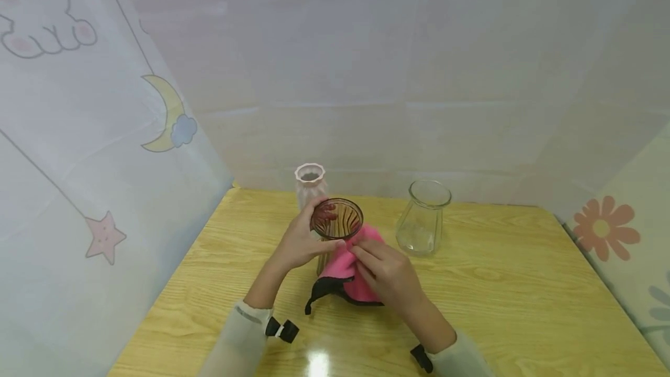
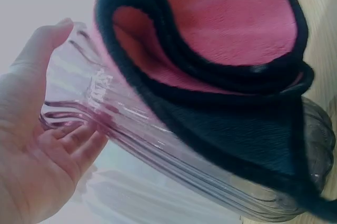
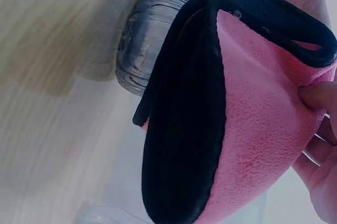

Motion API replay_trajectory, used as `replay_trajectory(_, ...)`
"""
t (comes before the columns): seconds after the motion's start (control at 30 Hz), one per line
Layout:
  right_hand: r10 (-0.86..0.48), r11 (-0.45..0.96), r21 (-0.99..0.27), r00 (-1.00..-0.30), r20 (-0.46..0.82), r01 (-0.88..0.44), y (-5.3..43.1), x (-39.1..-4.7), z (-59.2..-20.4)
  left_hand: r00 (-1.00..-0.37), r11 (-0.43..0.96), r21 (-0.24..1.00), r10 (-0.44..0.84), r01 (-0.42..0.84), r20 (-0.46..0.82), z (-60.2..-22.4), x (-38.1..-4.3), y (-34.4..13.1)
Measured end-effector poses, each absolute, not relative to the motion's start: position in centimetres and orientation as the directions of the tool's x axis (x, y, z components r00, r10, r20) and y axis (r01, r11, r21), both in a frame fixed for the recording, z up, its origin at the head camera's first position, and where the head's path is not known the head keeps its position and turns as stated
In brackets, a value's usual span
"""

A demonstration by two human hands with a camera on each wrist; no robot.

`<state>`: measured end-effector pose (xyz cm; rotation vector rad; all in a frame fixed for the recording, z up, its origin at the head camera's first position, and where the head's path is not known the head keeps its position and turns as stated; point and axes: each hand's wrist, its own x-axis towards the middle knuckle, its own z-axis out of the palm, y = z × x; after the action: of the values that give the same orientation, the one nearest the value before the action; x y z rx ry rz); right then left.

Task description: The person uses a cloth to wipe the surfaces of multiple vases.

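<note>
A ribbed glass vase (image 1: 340, 218) with a purple tint stands on the table in front of me. My left hand (image 1: 300, 244) grips it near the rim, with fingers round the far side and thumb at the near side. My right hand (image 1: 391, 273) pinches a pink cloth (image 1: 361, 285) with black edging and a dark underside. That cloth lies bunched against the near right side of the vase and hides much of its body. In the left wrist view the vase's clear ribs (image 2: 158, 147) show below the cloth; in the right wrist view its base (image 3: 145, 42) is on the tabletop.
Behind the held vase stands a pale pink vase (image 1: 309, 188) with a scalloped rim. A clear glass vase (image 1: 423, 223) stands to the right. The wooden table (image 1: 502, 295) meets a pale fabric backdrop (image 1: 335, 144) at the back, with printed fabric at both sides.
</note>
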<state>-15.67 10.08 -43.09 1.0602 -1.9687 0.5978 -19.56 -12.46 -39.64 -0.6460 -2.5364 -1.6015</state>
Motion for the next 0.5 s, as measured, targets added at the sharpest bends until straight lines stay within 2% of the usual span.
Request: replay_trajectory(0.5,-0.515,0.569,-0.03,-0.384,0.767,-0.822,10.4,-14.6,-45.3,-0.822,0.124,0.918,0.503,0.377,0.269,-40.3,-21.5,-13.8)
